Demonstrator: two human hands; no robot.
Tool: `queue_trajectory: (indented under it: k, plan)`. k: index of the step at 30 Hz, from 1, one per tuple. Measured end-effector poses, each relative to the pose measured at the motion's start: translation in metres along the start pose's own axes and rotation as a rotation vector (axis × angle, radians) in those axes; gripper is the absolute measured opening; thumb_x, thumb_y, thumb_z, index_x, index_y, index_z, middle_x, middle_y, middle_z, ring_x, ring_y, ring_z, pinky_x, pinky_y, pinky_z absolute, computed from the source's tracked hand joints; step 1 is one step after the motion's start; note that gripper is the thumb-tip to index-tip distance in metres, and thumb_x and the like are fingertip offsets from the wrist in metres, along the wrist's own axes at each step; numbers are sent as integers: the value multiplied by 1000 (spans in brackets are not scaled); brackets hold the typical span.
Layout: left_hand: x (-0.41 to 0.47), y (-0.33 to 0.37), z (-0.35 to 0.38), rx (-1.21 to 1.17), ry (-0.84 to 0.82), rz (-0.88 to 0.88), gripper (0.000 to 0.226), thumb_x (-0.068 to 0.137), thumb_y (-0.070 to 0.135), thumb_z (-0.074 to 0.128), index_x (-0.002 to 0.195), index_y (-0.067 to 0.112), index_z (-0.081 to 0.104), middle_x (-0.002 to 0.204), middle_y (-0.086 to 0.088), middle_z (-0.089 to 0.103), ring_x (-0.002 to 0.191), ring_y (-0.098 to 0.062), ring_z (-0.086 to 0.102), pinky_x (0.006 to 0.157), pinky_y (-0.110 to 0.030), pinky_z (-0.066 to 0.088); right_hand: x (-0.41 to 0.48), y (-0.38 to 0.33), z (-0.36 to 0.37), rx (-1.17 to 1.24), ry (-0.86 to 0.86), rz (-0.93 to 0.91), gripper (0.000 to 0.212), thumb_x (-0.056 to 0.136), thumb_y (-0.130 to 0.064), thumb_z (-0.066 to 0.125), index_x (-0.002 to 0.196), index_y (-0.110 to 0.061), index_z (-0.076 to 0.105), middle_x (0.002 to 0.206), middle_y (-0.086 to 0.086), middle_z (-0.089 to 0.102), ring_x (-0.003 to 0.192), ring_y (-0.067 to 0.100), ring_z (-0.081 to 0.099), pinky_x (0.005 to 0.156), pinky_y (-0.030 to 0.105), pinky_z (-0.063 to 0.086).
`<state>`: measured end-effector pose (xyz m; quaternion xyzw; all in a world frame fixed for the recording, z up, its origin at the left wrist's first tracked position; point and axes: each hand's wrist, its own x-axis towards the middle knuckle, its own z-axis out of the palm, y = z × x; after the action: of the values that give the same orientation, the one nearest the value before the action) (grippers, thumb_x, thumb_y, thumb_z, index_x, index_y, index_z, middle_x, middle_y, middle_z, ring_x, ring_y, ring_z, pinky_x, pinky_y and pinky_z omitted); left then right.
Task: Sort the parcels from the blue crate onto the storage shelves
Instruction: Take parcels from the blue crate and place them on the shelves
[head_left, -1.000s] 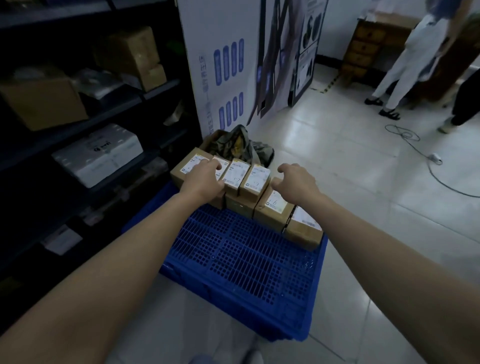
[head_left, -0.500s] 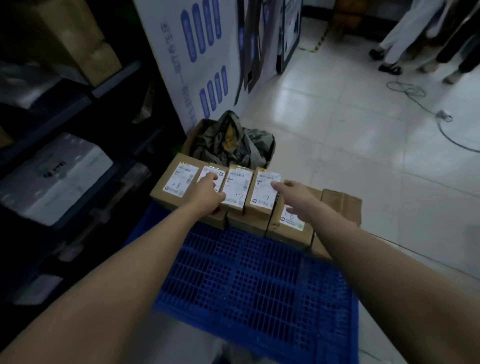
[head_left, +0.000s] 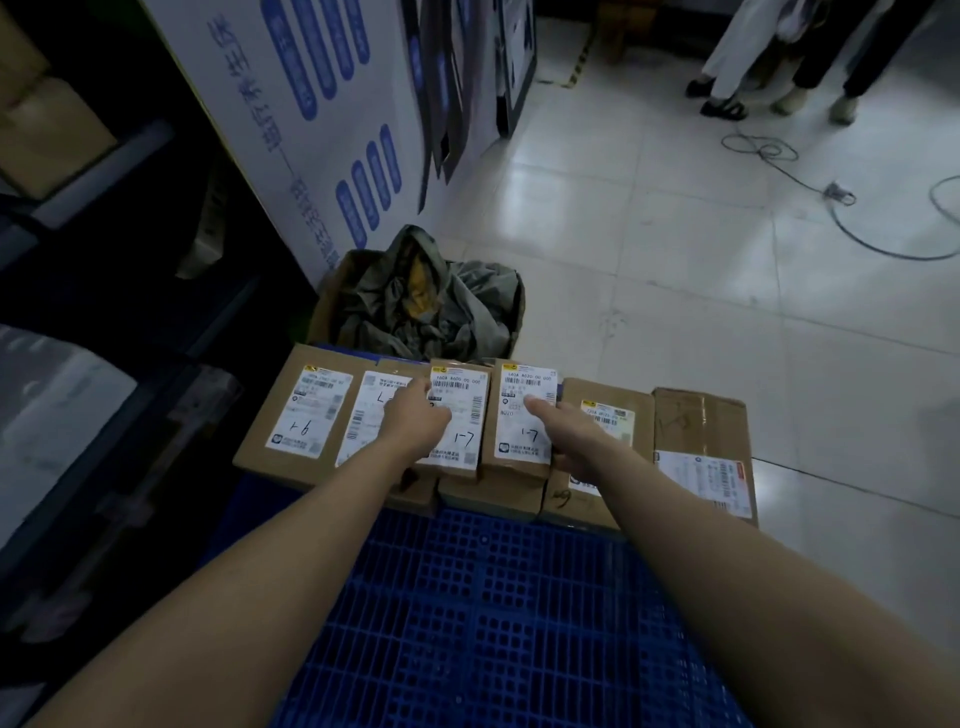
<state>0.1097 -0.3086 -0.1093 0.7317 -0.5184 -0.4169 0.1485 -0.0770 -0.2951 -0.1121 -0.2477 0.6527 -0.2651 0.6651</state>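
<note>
Parcels (head_left: 306, 415) lined up at far end of blue crate (head_left: 493, 623). Our left hand (head_left: 415, 423) and right hand (head_left: 571, 434) rest on two of them; we can't tell if either grips. Shelves (head_left: 98, 174) too dark to read.

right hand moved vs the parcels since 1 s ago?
Yes. The right hand has shifted left: its forefinger now touches the label on the right-hand parcel marked 1-7; earlier it sat over that parcel's right neighbour.
</note>
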Motion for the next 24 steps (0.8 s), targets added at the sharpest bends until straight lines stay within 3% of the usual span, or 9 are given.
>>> queue_trajectory:
  k: [2,6,11,16,20,24]
  plan:
    - [6,2,2,15,-3,-24,27,83,25,56,108,15,55,110,-10,60,104,-32,56,85,-48,53,6,2,-1,36,6,7,22,100,-28,50,112,-11,57,95,6,70,80,19,67,69,35,57]
    - [20,-2,6,-59,-12,-123,52,65,38,53,109,11,57,117,-15,57,105,-35,56,90,-49,51,11,3,-4,79,24,14,34,97,-31,55,121,-8,58,103,11,72,89,27,71,75,41,59]
    - [11,-2,3,-120,-25,-123,12,84,23,57,92,15,59,116,-15,58,100,-33,59,89,-47,52,8,1,-10,96,78,51,53,92,-32,61,134,-5,43,111,16,70,92,30,72,69,41,61]
    - [-14,14,-12,-296,2,-34,40,83,15,61,120,20,49,118,-9,58,104,-30,59,89,-48,52,-10,-11,-11,87,100,38,48,94,-23,59,132,-2,41,101,16,72,76,26,73,53,32,58]
    - [-39,25,-24,-416,-51,6,53,88,6,60,131,18,32,122,-9,52,108,-28,56,93,-48,49,-23,-17,-9,128,92,20,55,92,-27,62,136,-4,37,106,17,71,85,30,74,56,34,58]
    - [-50,22,-33,-437,-53,6,56,89,3,58,133,18,27,120,-11,50,101,-28,55,88,-45,51,-38,-21,-10,99,23,-33,39,95,-20,58,128,1,49,109,18,70,95,31,71,64,39,61]
